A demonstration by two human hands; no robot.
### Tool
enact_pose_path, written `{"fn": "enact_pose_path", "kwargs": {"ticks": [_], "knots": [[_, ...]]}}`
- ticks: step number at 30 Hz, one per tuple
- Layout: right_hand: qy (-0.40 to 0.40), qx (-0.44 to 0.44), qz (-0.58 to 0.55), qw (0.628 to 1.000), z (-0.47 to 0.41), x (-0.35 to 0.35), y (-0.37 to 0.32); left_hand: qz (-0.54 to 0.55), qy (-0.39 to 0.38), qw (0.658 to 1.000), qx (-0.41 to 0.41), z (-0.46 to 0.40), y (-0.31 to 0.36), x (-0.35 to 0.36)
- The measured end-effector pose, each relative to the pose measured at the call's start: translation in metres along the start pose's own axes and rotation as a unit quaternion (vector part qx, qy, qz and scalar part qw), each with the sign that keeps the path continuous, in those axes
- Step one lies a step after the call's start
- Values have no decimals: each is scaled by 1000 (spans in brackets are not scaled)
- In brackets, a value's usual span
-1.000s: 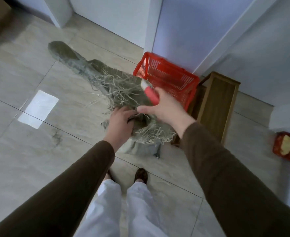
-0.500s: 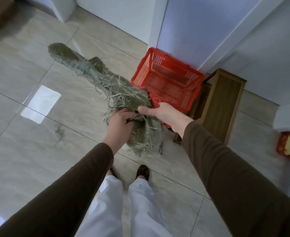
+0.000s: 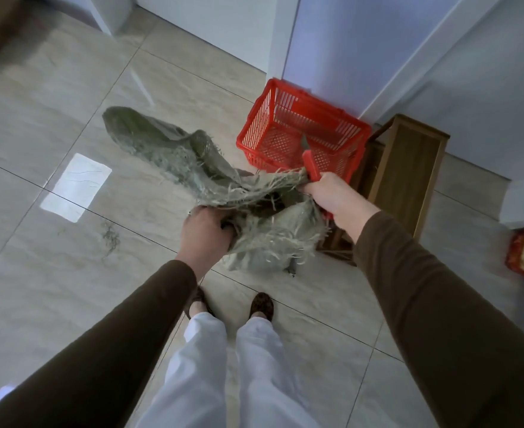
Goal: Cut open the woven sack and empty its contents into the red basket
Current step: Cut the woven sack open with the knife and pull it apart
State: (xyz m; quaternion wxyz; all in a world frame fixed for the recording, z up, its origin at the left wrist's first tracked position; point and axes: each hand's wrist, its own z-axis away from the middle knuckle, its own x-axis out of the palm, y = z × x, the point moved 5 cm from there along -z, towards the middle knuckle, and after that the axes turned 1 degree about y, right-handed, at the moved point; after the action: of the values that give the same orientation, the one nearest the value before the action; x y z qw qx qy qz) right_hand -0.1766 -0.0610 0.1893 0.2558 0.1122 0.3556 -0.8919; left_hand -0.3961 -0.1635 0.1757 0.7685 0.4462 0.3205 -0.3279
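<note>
- Woven grey-green sack [image 3: 192, 162] lies on the floor at the centre, its frayed cut mouth pulled open between both hands.
- The left hand [image 3: 206, 231] is closed on the near edge; the right hand [image 3: 336, 197] grips the far edge together with a red-handled knife [image 3: 310, 163].
- The cutting seems finished; next, I judge, is to lift and tip the sack.
- The red basket [image 3: 304, 134] at 1 o'clock looks empty; the contents of the sack are hidden.

Glossy pale tiled floor [image 3: 53, 273], white walls [image 3: 223, 26], wooden stool [image 3: 408, 168] beside the corner
</note>
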Motion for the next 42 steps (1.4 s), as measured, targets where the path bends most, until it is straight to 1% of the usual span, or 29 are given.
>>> {"fn": "enact_pose_path", "kwargs": {"ticks": [2,4,5,7,8,9,10,11,12,13,14,15,16,18,19,20,22,23,25,27,28,30,32,33,34,36,38,40,42], "knots": [[-18,-8,29,999,2,-7,-4,-20,-22,1000,-7,-1,7,3],[-22,-24,25,999,4,-8,-7,-23,-45,999,19,0,21,2],[-17,-38,26,999,4,-8,-8,-32,-36,998,36,2,27,-1],[9,-66,37,997,5,-11,-8,-43,43,996,59,6,33,-13],[17,-71,34,997,5,-13,-6,-14,97,994,44,10,34,-21],[17,-73,27,997,4,-14,-4,52,150,987,4,15,33,-27],[14,-72,21,997,4,-14,-1,157,189,967,-64,20,30,-30],[11,-75,22,997,5,-14,2,298,197,922,-152,24,26,-30],[7,-81,35,996,6,-14,4,443,180,847,-233,27,27,-27],[3,-90,54,994,8,-14,5,545,143,771,-295,26,31,-23],[-1,-94,77,993,9,-13,7,601,93,722,-330,23,39,-21],[-5,-95,98,991,8,-13,9,624,45,703,-338,17,46,-22],[-10,-94,118,989,8,-13,11,639,16,692,-336,9,51,-25],[-40,-82,161,983,12,-14,12,653,26,667,-357,-3,48,-22],[-74,-66,182,978,16,-15,10,644,41,670,-368,-6,43,-19],[-117,-43,199,972,23,-18,7,629,56,682,-369,-9,37,-16],[-173,-30,218,960,40,-27,-9,590,72,724,-350,-13,28,-14],[-162,-59,208,963,46,-32,-22,579,70,738,-339,-13,26,-13],[-73,-138,147,977,48,-36,-49,558,61,759,-329,-15,21,-8],[-23,-182,90,979,44,-17,-70,546,59,773,-318,-16,24,-6],[-17,-191,106,976,41,-1,-77,545,54,779,-305,-16,28,-5],[-6,-180,202,963,27,31,-83,542,46,794,-272,-16,35,-1],[46,-158,279,946,6,43,-81,529,44,805,-265,-13,33,0],[77,-146,267,949,-2,41,-78,523,48,805,-276,-10,28,0],[96,-133,226,960,-8,35,-73,521,58,799,-294,-6,20,-1],[112,-105,101,983,-15,23,-63,536,72,767,-345,6,6,-4],[113,-89,29,989,-16,17,-54,566,51,733,-374,18,2,-7],[101,-91,26,990,-15,20,-49,592,21,713,-376,31,10,-12],[96,-100,38,990,-11,25,-49,624,43,686,-373,45,23,-22]]}}
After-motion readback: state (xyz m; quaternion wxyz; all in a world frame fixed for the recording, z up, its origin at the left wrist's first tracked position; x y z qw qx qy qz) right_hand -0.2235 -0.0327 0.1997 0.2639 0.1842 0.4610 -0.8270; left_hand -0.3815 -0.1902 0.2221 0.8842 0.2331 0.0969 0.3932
